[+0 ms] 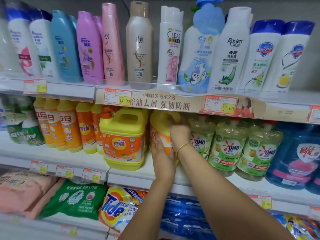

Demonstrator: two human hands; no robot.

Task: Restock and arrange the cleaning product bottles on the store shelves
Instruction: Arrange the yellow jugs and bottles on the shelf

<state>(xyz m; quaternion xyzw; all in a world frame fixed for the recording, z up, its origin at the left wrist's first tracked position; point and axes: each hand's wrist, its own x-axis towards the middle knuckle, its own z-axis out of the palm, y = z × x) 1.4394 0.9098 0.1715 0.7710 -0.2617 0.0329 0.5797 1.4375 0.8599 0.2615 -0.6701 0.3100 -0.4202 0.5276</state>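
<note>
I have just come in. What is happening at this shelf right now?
A person is handling a yellow jug on the middle shelf. The right hand, with a bracelet on its wrist, grips the jug's upper part. The left hand presses against its label lower down. The jug sits between a yellow KEON jug and the OMO bottles. Whether it already rests fully on the shelf cannot be seen.

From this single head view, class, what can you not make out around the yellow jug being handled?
Head view:
- yellow jug label: mostly covered by left hand.
- right hand fingers: blurred against the jug's top; grip unclear.
- price tags: fine print too small.
- far-left bottles: cut by the frame edge.
</note>
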